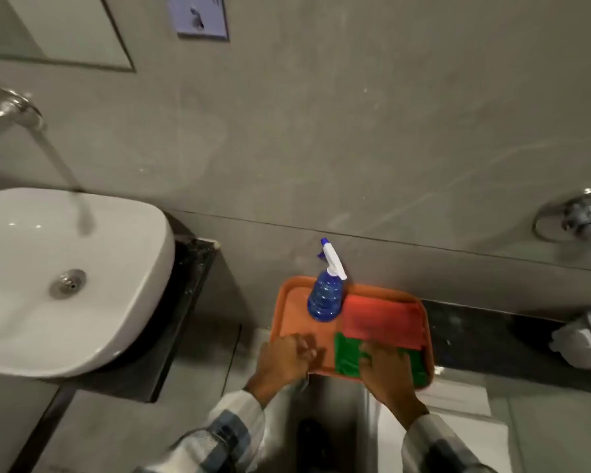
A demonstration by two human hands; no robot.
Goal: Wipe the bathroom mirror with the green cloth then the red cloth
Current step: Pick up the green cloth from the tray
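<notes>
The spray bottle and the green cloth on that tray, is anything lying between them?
In the head view, only bare orange tray separates the spray bottle from the green cloth. The red cloth lies just beside that gap.

Both sleeves point(232, 435) long, white w/ dark checks, prob. plaid, blurred; left hand point(284, 361) and right hand point(386, 373) bare.

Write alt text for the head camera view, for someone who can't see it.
A person's right hand rests on a green cloth lying on an orange tray, with the left hand at the tray's near edge. A red cloth and a blue spray bottle also sit on the tray. To the left, a white sink has water running.
</notes>
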